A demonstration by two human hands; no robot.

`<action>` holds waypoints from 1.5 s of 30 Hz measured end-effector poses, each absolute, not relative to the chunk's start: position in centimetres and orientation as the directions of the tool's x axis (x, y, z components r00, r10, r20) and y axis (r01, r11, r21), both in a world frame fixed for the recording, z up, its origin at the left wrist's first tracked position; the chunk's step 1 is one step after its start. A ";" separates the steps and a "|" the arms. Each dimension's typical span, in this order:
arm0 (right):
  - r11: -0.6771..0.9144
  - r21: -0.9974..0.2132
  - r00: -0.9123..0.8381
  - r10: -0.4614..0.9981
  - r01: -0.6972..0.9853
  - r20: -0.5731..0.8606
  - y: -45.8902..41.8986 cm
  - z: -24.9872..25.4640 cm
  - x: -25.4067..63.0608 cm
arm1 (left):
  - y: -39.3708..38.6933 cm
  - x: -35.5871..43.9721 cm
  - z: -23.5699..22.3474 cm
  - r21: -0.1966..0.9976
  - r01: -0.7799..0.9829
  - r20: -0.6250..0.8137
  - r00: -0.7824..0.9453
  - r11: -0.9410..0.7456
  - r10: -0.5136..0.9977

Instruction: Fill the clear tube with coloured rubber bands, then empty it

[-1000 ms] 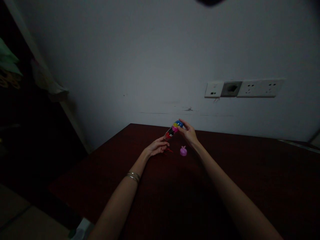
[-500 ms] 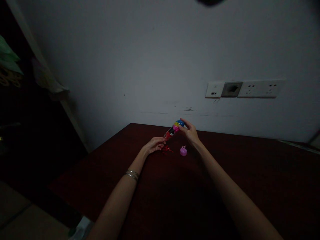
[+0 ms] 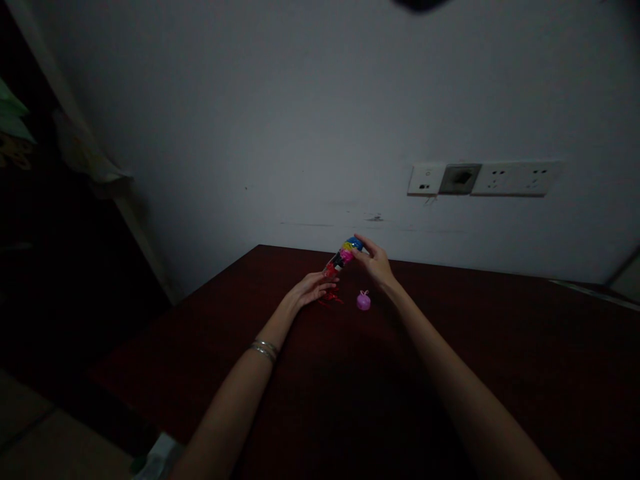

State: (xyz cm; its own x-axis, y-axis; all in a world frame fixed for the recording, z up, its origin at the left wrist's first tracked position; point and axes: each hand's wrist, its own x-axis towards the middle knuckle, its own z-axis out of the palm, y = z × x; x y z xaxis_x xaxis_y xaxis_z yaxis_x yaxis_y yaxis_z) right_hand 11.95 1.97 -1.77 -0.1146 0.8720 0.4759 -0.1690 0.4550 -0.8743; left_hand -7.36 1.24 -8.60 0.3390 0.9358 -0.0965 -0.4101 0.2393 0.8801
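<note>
A small clear bottle with layers of blue, yellow, pink, black and red stuff inside is held tilted above the table, its red end pointing down to the left. My right hand is closed around its upper, blue end. At the lower end is my left hand, fingers stretched out and apart beneath the bottle's tip; whether it touches the bottle is hard to tell. Thin red strands, perhaps rubber bands, lie on the table by the left fingers. A purple cap with two ear-like loops stands on the table between my forearms.
The dark red-brown table meets a pale wall at the back. A row of switches and sockets is on that wall. A whitish item shows below the table's left edge. The light is dim.
My left fingers have shifted right under the bottle's lower end and spread more. The bottle stays tilted in my right hand. The view has shifted slightly.
</note>
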 end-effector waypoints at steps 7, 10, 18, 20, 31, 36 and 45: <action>0.472 -0.870 -0.110 0.866 -0.143 0.488 2.2 -2.2 11.8 | 1.0 -5.9 -8.3 0.830 -0.491 -0.078 0.371 0.266 0.925; 0.464 -0.874 -0.121 0.868 -0.142 0.481 2.3 -2.4 11.7 | 0.8 -5.6 -8.3 0.827 -0.500 -0.063 0.370 0.256 0.927; 0.441 -0.886 -0.124 0.880 -0.142 0.458 2.3 -2.5 11.7 | 0.7 -6.2 -8.3 0.824 -0.510 -0.022 0.408 0.247 0.913; 0.439 -0.885 -0.109 0.883 -0.155 0.457 2.4 -2.5 11.8 | 0.7 -6.6 -8.2 0.828 -0.499 -0.032 0.412 0.255 0.911; 0.479 -0.869 -0.017 0.875 -0.123 0.484 3.4 -2.5 13.0 | 1.0 -7.8 -7.7 0.956 -0.173 -0.162 0.357 0.235 0.920; 0.521 -0.851 0.017 0.853 -0.062 0.521 3.6 -2.5 13.3 | 0.5 -8.4 -6.5 0.958 0.223 -0.249 0.331 0.181 0.910; 0.561 -0.827 0.035 0.827 -0.035 0.560 3.8 -2.5 13.6 | 0.7 -9.7 -6.2 0.999 -0.007 -0.037 0.323 0.041 0.946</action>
